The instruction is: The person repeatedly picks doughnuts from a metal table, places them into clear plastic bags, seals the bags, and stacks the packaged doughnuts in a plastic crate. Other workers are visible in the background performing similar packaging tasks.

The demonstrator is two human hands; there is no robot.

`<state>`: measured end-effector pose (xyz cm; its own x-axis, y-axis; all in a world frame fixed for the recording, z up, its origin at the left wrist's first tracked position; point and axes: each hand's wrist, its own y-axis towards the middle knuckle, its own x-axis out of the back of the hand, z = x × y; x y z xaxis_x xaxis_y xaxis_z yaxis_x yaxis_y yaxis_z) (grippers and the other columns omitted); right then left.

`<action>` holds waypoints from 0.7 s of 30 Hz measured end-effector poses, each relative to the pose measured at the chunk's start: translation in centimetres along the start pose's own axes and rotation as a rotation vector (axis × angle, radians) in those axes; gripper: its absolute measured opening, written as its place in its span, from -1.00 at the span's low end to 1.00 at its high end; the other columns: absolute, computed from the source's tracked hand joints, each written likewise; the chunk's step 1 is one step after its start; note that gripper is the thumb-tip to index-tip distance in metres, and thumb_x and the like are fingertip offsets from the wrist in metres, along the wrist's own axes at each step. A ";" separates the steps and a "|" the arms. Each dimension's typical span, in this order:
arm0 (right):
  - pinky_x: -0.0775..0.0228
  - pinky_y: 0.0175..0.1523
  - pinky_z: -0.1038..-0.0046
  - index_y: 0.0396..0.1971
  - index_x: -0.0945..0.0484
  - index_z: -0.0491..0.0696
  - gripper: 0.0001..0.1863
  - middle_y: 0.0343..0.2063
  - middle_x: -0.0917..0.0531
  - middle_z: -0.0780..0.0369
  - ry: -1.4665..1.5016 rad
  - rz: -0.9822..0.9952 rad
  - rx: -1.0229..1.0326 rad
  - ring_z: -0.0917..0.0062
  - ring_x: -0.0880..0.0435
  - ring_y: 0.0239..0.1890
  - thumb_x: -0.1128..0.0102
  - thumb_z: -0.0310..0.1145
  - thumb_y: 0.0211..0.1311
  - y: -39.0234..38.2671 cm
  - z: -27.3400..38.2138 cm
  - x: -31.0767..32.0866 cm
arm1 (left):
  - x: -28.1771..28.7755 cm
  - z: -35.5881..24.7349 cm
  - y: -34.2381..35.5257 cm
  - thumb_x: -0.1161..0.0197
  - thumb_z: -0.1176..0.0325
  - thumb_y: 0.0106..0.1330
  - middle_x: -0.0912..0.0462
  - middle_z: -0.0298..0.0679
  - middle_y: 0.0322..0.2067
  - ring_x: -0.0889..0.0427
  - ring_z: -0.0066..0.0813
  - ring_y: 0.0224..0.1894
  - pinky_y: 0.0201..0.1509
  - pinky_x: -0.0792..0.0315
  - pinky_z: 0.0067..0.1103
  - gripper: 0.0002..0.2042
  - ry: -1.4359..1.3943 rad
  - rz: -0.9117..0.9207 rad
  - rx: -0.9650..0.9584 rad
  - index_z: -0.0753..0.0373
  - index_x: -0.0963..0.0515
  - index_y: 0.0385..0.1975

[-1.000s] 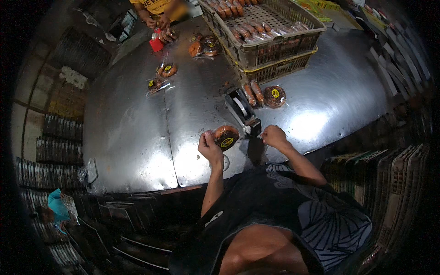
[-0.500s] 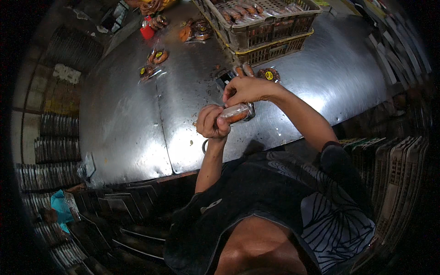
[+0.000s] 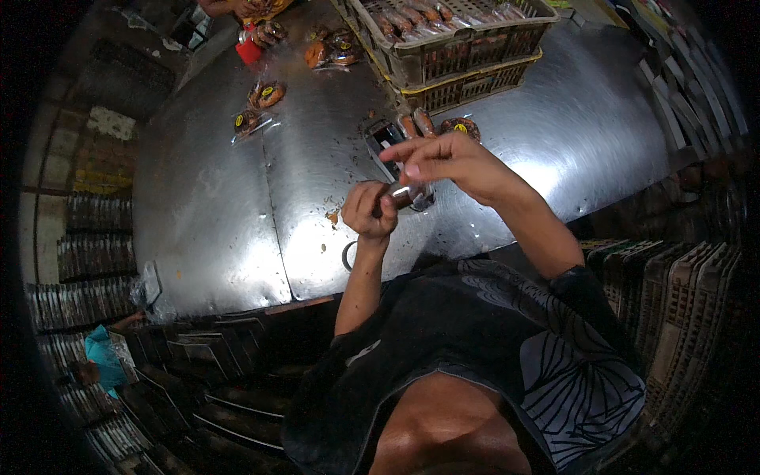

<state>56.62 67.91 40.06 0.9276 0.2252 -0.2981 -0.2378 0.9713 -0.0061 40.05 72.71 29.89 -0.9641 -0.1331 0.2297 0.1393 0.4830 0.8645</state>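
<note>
Low over the metal table [image 3: 202, 198], my left hand [image 3: 369, 209] is closed around one end of a bread roll in clear plastic [image 3: 404, 195]. My right hand [image 3: 459, 165] is just above it, index finger stretched out and nothing visible in its grip; whether its fingertips touch the wrap I cannot tell. Partly behind that hand stands a small black device [image 3: 383, 138], perhaps a tape dispenser. Past the right hand lie long wrapped rolls [image 3: 416, 123] and a round bagged bread with a yellow label [image 3: 461, 127].
Two stacked plastic crates [image 3: 467, 63], the top one holding wrapped rolls, stand at the far side. Bagged breads [image 3: 260, 107] and a red object [image 3: 248, 51] are at the far left. Another person's hand [image 3: 226, 6] shows beyond. Stacked crates [image 3: 689, 293] stand at right.
My right hand has drawn back slightly from the roll and its fingers have opened out. The roll has turned in my left hand, showing a darker, shinier side.
</note>
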 end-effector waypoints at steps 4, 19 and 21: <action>-0.31 -0.05 0.47 -0.46 -0.58 -0.21 -0.80 -0.11 -0.45 0.05 -0.229 -0.034 0.130 0.44 -0.48 -0.13 -0.14 -0.37 0.01 -0.7 -0.9 -0.7 | 0.0 0.2 0.4 0.05 0.21 0.19 -0.46 -0.15 -0.68 -0.48 -0.31 -0.62 -0.56 -0.35 -0.52 -0.65 -0.032 -0.048 0.044 0.38 -0.43 -0.67; -0.35 -0.23 0.59 -0.28 -0.43 -0.18 -0.58 -0.38 -0.56 0.21 -0.137 -0.161 -0.127 0.61 -0.53 -0.35 -0.27 -0.31 -0.20 2.8 -7.5 2.1 | -0.3 -0.7 -0.1 0.10 0.25 0.22 -0.45 -0.13 -0.66 -0.48 -0.31 -0.62 -0.52 -0.38 -0.52 -0.66 -0.125 0.005 0.110 0.41 -0.41 -0.63; -0.32 -0.14 0.57 -0.13 -0.34 -0.19 -0.47 -0.24 -0.54 0.13 0.021 -0.113 -0.032 0.57 -0.51 -0.22 -0.27 -0.26 -0.12 2.2 -8.3 1.7 | -1.0 -0.1 0.2 0.09 0.27 0.23 -0.45 -0.12 -0.66 -0.47 -0.32 -0.60 -0.51 -0.35 -0.54 -0.67 -0.004 -0.029 0.211 0.42 -0.41 -0.62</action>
<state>55.24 69.80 31.62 0.9429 0.1127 -0.3135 -0.1417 0.9873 -0.0713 41.06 72.86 29.93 -0.9680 -0.1461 0.2042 0.0619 0.6494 0.7580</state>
